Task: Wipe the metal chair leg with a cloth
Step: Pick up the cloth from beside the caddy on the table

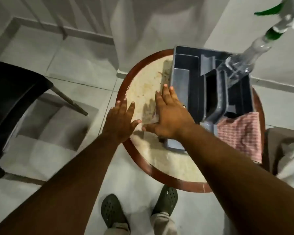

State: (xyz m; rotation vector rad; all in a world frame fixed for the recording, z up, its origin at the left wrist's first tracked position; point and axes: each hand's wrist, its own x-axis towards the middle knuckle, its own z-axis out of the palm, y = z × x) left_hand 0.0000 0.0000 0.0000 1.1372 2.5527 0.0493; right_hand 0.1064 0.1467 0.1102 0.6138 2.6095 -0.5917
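Evidently neither hand carries anything yet. The right hand (166, 116) hovers flat with its fingers spread apart over the round table (143, 82), its little-finger edge just beside the near-left wall of the grey caddy (185, 82); whether the palm touches the tabletop cannot be told. The left hand (120, 119) is likewise splayed and empty, over the table's left rim, the two thumbs nearly meeting. With both palms down and open like this, the pose looks like a start position rather than a grasp (a judgement, not something shown).

Taking the caddy as the landmark: the checked red-and-white cloth (241, 133) hangs from its near-right corner and drapes over the table edge, probably left there to be within reach. A clear spray bottle (241, 65) with a green trigger stands in the caddy's far-right compartment, leaning out to the upper right.

The black chair (12, 99) stands well to the left of the caddy, on the tiled floor (75, 65), and one slim metal chair leg (68, 100) slants out from under its seat, bare and clear of both hands.

The cloth is still untouched, so fetching it seems the likely step in hand; the right hand is the nearer one.
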